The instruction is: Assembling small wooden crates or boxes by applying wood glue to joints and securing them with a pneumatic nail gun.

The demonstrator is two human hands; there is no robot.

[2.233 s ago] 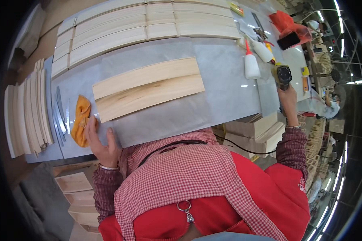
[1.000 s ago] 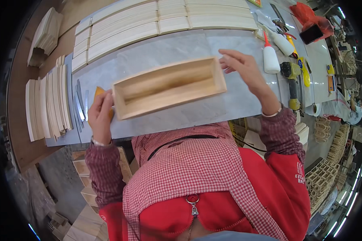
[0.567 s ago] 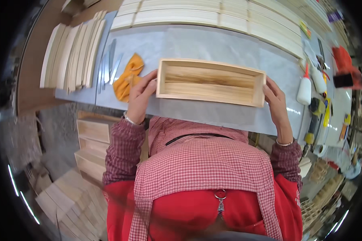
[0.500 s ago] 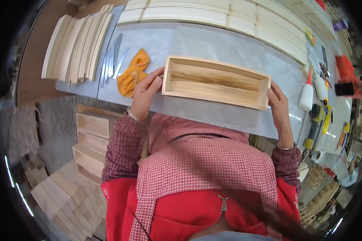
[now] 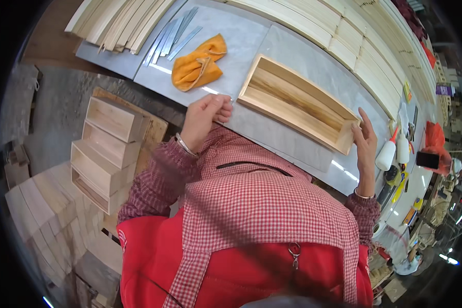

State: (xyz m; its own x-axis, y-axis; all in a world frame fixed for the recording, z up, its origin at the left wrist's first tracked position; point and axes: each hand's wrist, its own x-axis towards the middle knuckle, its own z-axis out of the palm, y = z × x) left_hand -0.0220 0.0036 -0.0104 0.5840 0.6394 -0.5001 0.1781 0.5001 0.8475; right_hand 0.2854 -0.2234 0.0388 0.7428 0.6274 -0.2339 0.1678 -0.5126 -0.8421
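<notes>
Since a moment ago, the left hand (image 5: 205,120) has let go of the long wooden box (image 5: 300,105) and sits apart from it, near the orange cloth (image 5: 197,66). Its fingers are curled — I can't tell if something tiny is inside. The right hand (image 5: 365,143) is loose, its fingers spread at the box's right end. The box is on the grey table (image 5: 318,72), open side up. It seems the box is being set in place — a lift would call for a hand on each end.

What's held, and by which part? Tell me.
Right hand: fingers on the right end of the box; firm grip unclear. Left hand: curled beside the box, contents unclear.
</notes>
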